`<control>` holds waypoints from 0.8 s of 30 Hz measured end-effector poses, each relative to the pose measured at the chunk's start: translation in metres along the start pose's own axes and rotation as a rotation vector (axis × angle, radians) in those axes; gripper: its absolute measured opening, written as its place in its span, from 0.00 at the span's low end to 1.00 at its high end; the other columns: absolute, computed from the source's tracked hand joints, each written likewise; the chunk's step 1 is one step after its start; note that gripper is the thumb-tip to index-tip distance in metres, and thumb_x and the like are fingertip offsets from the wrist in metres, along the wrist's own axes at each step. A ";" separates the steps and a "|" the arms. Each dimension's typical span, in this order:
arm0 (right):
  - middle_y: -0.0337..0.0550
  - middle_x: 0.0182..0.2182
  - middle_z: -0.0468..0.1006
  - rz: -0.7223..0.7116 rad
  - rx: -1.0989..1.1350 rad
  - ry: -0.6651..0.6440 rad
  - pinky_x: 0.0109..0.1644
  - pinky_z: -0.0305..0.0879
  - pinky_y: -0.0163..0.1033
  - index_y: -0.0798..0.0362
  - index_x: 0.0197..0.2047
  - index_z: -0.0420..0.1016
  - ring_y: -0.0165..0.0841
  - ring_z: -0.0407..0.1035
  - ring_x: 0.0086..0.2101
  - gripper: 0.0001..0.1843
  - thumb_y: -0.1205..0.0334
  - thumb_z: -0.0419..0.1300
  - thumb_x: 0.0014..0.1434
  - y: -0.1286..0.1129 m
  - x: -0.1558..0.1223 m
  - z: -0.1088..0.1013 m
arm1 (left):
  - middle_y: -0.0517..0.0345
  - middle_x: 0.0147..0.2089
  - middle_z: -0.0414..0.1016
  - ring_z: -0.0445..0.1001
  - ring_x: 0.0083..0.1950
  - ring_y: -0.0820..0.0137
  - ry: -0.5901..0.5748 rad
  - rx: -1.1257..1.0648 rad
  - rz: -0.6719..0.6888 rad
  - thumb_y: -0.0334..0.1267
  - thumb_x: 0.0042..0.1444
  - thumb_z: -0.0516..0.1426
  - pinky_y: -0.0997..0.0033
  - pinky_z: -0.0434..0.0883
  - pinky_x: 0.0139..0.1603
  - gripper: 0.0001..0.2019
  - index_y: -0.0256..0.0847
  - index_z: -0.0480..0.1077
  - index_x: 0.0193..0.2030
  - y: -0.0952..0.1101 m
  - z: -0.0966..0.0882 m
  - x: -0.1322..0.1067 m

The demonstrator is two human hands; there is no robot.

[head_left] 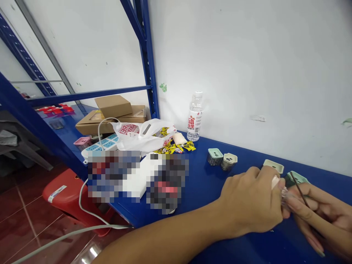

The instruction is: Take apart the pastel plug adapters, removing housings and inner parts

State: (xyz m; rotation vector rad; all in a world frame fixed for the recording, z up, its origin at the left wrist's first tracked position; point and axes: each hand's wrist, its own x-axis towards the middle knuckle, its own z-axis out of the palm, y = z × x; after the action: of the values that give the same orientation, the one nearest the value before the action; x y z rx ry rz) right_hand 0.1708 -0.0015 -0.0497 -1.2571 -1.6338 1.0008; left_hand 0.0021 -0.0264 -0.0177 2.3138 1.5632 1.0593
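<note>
My left hand is closed around a small pale plastic piece, most of it hidden by the fingers. Against it, my right hand pinches a small clear plastic part; its exact kind is hidden. A thin dark rod also runs between the right fingers, slanting up to the left. Just behind the hands are a cream-topped two-hole pencil sharpener and a mint-topped one, partly covered. Left of them stand another mint sharpener and a cream one.
A water bottle stands by the wall. Left of it lie a white plastic bag, yellow wrapped packets, a power strip and cardboard boxes. A blue rack post rises behind. A red stool stands below.
</note>
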 end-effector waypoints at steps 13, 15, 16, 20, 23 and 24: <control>0.32 0.13 0.64 -0.106 0.106 -0.070 0.17 0.56 0.32 0.51 0.34 0.67 0.26 0.59 0.12 0.14 0.48 0.59 0.60 -0.022 -0.005 0.004 | 0.58 0.39 0.73 0.73 0.38 0.67 0.007 -0.249 -0.037 0.40 0.67 0.41 0.68 0.68 0.39 0.12 0.42 0.62 0.45 -0.005 -0.004 0.007; 0.34 0.16 0.69 -0.116 0.156 -0.109 0.16 0.53 0.30 0.52 0.34 0.66 0.24 0.57 0.11 0.16 0.47 0.59 0.60 -0.029 -0.007 0.006 | 0.59 0.38 0.73 0.72 0.38 0.68 0.017 -0.286 -0.023 0.40 0.67 0.41 0.69 0.67 0.39 0.12 0.42 0.62 0.44 -0.006 -0.002 0.008; 0.35 0.18 0.71 -0.087 0.179 -0.105 0.16 0.52 0.30 0.52 0.35 0.66 0.23 0.57 0.12 0.16 0.47 0.59 0.60 -0.032 -0.007 0.006 | 0.59 0.37 0.72 0.72 0.37 0.69 0.001 -0.303 -0.022 0.40 0.67 0.41 0.70 0.66 0.38 0.12 0.42 0.62 0.44 -0.006 -0.002 0.009; 0.38 0.24 0.76 -0.062 0.244 -0.100 0.17 0.52 0.29 0.53 0.32 0.64 0.20 0.58 0.12 0.17 0.48 0.59 0.60 -0.034 -0.006 0.006 | 0.58 0.37 0.72 0.71 0.36 0.69 -0.010 -0.308 -0.003 0.40 0.67 0.41 0.71 0.65 0.36 0.12 0.41 0.62 0.43 -0.006 0.000 0.010; 0.37 0.24 0.75 -0.040 0.242 -0.143 0.16 0.53 0.28 0.54 0.32 0.63 0.21 0.59 0.12 0.17 0.48 0.60 0.59 -0.032 -0.006 0.005 | 0.57 0.40 0.72 0.71 0.38 0.69 0.014 -0.290 0.018 0.40 0.67 0.42 0.70 0.66 0.39 0.11 0.41 0.63 0.45 -0.007 0.001 0.011; 0.37 0.24 0.75 -0.037 0.240 -0.159 0.16 0.54 0.28 0.54 0.32 0.63 0.21 0.60 0.12 0.18 0.48 0.60 0.59 -0.031 -0.005 0.005 | 0.57 0.40 0.73 0.71 0.39 0.69 0.024 -0.286 0.028 0.40 0.67 0.42 0.70 0.66 0.39 0.11 0.41 0.63 0.46 -0.008 0.002 0.010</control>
State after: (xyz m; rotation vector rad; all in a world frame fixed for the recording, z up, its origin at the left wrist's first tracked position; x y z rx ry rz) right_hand 0.1570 -0.0129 -0.0232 -1.0052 -1.5940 1.2592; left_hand -0.0002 -0.0136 -0.0181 2.1426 1.2915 1.2312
